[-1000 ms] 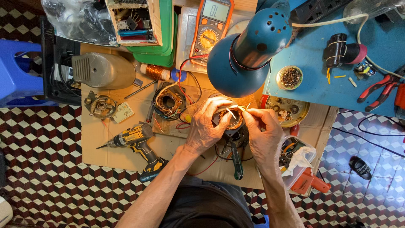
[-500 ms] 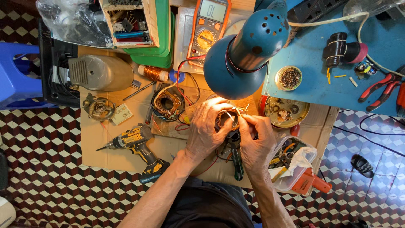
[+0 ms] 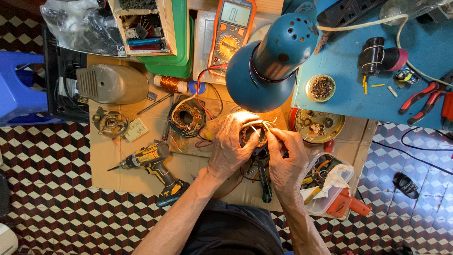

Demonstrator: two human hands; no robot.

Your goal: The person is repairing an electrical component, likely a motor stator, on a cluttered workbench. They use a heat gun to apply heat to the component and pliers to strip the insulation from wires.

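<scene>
Under the blue desk lamp point(image 3: 269, 61), my left hand point(image 3: 231, 146) cups a round motor stator with copper windings point(image 3: 257, 134) from the left. On the stator's right side my right hand point(image 3: 285, 158) pinches a thin wire end point(image 3: 264, 126) at its top between thumb and fingers. Both hands hold the part above a sheet of cardboard point(image 3: 118, 160). Black-handled pliers point(image 3: 265, 182) lie just below the hands.
A second wound stator point(image 3: 186, 117) lies left of the hands, with a copper wire spool point(image 3: 172, 84) and an orange multimeter point(image 3: 232, 33) behind. Yellow cordless drill point(image 3: 151, 163) at left. Clear tub with rag point(image 3: 328, 186) at right. Red pliers point(image 3: 422, 99) on the blue bench.
The view has shifted slightly. My right hand has slid down the stator's right side and now pinches the wire at its top; my left hand keeps its hold.
</scene>
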